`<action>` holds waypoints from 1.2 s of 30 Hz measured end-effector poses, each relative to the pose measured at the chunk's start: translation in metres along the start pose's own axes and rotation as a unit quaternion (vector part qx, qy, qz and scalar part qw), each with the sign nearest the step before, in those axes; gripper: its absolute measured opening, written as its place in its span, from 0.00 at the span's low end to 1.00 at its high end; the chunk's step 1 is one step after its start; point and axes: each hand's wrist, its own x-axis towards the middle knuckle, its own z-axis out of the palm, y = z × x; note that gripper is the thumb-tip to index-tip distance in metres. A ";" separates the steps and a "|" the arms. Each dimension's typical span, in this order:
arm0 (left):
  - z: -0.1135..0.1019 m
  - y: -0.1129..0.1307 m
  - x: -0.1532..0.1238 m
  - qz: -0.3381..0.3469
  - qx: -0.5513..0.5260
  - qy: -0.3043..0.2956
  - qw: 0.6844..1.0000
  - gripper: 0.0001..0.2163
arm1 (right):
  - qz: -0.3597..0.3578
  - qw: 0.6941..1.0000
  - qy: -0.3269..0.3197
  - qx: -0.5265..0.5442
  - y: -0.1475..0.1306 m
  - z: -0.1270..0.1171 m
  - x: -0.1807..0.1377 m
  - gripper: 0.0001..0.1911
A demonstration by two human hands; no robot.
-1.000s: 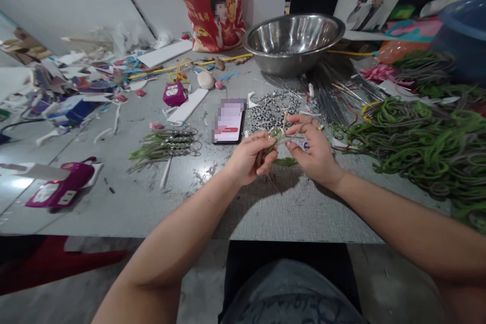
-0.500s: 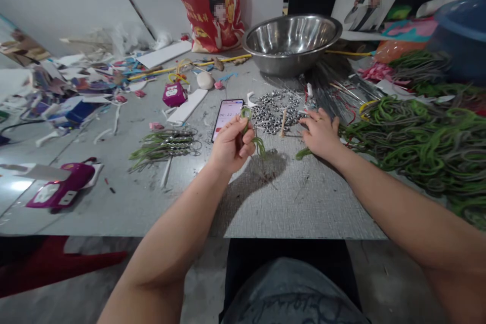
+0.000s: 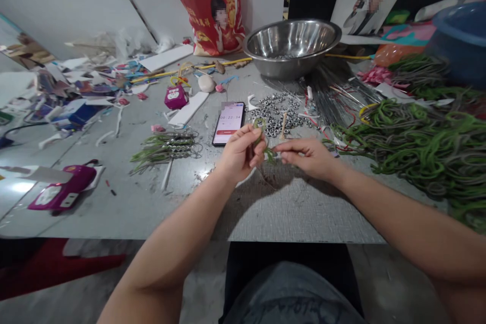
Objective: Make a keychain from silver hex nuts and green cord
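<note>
My left hand (image 3: 243, 154) is closed on a looped green cord (image 3: 260, 122), whose strands show above and to the right of the fingers. Close by on the right, my right hand (image 3: 311, 158) pinches thumb and forefinger together at the cord's edge; what lies in that pinch is too small to make out. Behind both hands, many small silver beads (image 3: 279, 111) are spread on the table, with a short wooden stick (image 3: 283, 125) upright beside them. A phone (image 3: 229, 122) showing a timer lies just beyond my left hand.
Green and grey cords (image 3: 421, 147) are heaped on the right. A steel bowl (image 3: 292, 68) stands at the back near thin wires (image 3: 334, 91). Beaded green cords (image 3: 167, 148) lie on the left, with a purple glue gun (image 3: 64, 187) farther out. Scraps (image 3: 76, 78) cover the far left.
My right hand has come from beside the beads to the left and nearer me, meeting my left hand at the cord. My left hand has shifted slightly right and nearer me.
</note>
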 end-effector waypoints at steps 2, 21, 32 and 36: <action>0.002 -0.004 -0.002 -0.005 0.012 -0.015 1.000 0.12 | 0.021 0.998 -0.038 0.048 -0.007 0.007 -0.003 0.13; 0.003 -0.025 -0.001 0.120 0.166 0.010 0.979 0.16 | 0.042 0.995 0.073 0.056 -0.015 0.017 -0.008 0.10; 0.007 -0.019 -0.004 0.048 0.067 -0.016 0.997 0.13 | 0.008 0.988 0.047 0.147 0.003 0.031 -0.009 0.34; 0.007 -0.017 -0.004 0.004 0.049 -0.014 0.999 0.12 | -0.028 0.989 0.099 0.104 0.003 0.026 -0.007 0.26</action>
